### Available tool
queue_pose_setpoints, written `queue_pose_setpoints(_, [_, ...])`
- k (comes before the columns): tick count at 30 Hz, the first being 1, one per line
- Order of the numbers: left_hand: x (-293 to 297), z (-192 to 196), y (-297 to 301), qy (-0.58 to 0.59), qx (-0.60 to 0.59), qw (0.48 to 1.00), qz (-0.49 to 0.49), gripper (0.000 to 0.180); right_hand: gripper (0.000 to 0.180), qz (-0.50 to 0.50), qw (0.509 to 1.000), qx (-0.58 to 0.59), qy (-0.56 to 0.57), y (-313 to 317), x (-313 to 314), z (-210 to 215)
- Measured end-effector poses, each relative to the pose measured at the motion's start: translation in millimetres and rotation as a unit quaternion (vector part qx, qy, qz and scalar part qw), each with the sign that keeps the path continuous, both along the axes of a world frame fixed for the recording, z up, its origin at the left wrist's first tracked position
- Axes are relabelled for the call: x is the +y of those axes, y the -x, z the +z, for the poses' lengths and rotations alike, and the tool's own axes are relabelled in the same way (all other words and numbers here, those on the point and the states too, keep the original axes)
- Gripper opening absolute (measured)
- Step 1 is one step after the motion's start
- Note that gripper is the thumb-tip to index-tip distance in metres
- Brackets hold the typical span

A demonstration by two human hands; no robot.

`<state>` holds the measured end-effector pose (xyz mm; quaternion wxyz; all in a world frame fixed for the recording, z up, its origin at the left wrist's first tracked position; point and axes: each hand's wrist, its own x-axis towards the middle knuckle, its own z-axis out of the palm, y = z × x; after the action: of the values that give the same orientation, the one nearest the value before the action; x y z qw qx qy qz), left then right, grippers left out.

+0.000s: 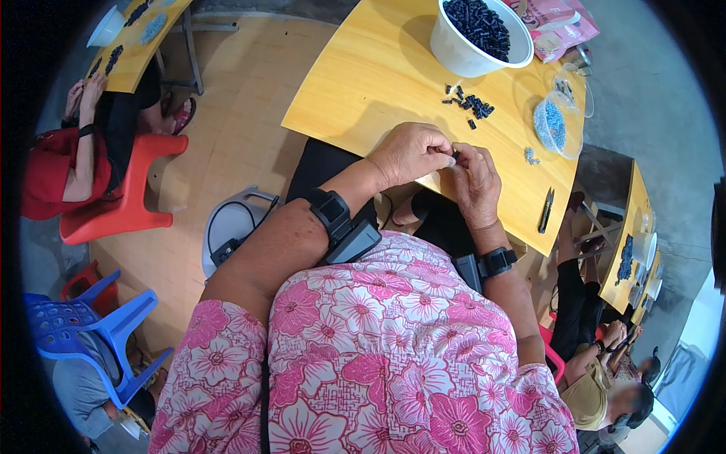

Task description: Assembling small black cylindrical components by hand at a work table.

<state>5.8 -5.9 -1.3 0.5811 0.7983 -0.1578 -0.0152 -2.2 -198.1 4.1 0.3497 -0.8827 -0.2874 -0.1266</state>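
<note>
Close together over the table's near edge, my left hand (412, 157) and my right hand (476, 181) meet at the fingertips. Both are closed in a pinch around a small black piece (456, 154), mostly hidden by the fingers. Beyond them, several loose short black cylindrical pieces (478, 107) lie on the yellow wooden table (355, 83). A white bowl (451, 58) heaped with similar black pieces stands behind these. To the right, a clear plastic tub (576, 145) holds tiny light-blue parts, and a few such parts (532, 157) lie beside it. Black tweezers or snips (546, 210) rest near the right edge.
At the far right of the table are a pink bag (563, 34) and clear lids. People sit at other tables on both sides. A red plastic stool (144, 197), a blue plastic chair (113, 325) and a grey stool (227, 227) stand to the left.
</note>
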Motion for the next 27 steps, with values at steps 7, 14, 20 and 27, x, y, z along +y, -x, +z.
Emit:
queue_pose_setpoints(7, [-2,1,0,-0.002,-0.003,1.000,0.011,0.015,0.036,-0.016,1.000,0.001,-0.002,2,0,-1])
queue_pose_setpoints(14, [-3,1,0,-0.021,0.003,1.000,0.008,0.016,0.035,-0.035,0.999,-0.011,0.008,9,-1,2])
queue_pose_setpoints(20, [-4,2,1,-0.022,0.005,1.000,0.015,0.014,0.035,-0.046,0.999,0.005,-0.012,12,-2,1])
queue_pose_setpoints(27, [-7,-8,5,-0.068,-0.092,0.993,0.010,0.007,0.039,-0.039,0.997,0.059,-0.020,19,-12,0])
